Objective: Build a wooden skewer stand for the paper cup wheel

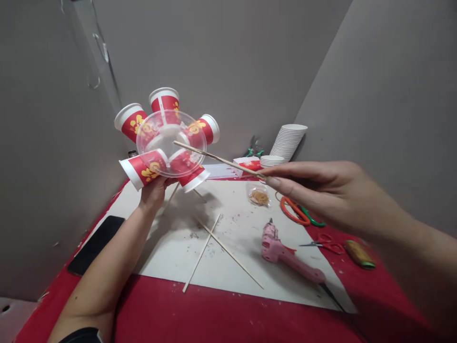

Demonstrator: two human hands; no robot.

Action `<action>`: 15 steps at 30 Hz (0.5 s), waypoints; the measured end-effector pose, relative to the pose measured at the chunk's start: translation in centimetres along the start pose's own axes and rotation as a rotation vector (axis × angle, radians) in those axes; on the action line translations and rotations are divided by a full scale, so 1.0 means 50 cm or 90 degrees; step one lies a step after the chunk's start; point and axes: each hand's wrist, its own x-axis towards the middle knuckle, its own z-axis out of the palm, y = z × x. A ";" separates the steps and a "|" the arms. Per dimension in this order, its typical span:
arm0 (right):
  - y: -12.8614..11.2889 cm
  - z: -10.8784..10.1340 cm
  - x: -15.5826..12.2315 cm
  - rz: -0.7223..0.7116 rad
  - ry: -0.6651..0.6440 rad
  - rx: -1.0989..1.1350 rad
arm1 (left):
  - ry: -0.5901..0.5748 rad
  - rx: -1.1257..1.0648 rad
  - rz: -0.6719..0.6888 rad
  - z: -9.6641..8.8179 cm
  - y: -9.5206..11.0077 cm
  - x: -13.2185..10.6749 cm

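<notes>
My left hand [153, 193] is raised above the table and closed round the underside of a wheel of several red paper cups [143, 169] fixed round a clear plastic lid [171, 143]. My right hand [321, 190] pinches the near end of a thin wooden stick [217, 158]. The stick's far tip rests at the middle of the clear lid. Both hands are held up over the white board [232, 267].
On the white board lie two crossed wooden sticks [214, 247], a pink glue gun [285, 257] and a small bag of rubber bands [259, 196]. Orange-handled scissors [294, 212], small red scissors [326, 244], a stack of white lids [285, 143] and a black phone [96, 243] sit around it.
</notes>
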 end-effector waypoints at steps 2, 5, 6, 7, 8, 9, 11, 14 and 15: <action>-0.003 -0.009 0.001 -0.012 -0.009 -0.023 | -0.006 0.007 0.008 0.000 -0.001 -0.002; -0.008 -0.022 -0.001 -0.028 -0.021 -0.059 | -0.008 0.019 0.014 -0.002 -0.005 -0.003; -0.010 -0.025 -0.002 -0.032 -0.024 -0.070 | -0.003 0.021 0.017 -0.004 -0.007 -0.002; -0.012 -0.028 -0.003 -0.036 -0.028 -0.079 | 0.004 0.022 0.020 -0.006 -0.009 -0.002; -0.014 -0.030 -0.004 -0.038 -0.031 -0.086 | 0.012 0.023 0.024 -0.009 -0.011 -0.001; -0.016 -0.032 -0.005 -0.042 -0.033 -0.090 | 0.017 0.024 0.026 -0.011 -0.013 0.000; -0.020 -0.035 -0.006 -0.050 -0.033 -0.099 | 0.024 0.025 0.026 -0.016 -0.017 0.002; -0.025 -0.041 -0.006 -0.069 -0.031 -0.122 | 0.049 0.056 0.034 -0.022 -0.020 0.004; -0.027 -0.044 -0.007 -0.079 -0.033 -0.133 | 0.057 0.071 0.039 -0.024 -0.021 0.005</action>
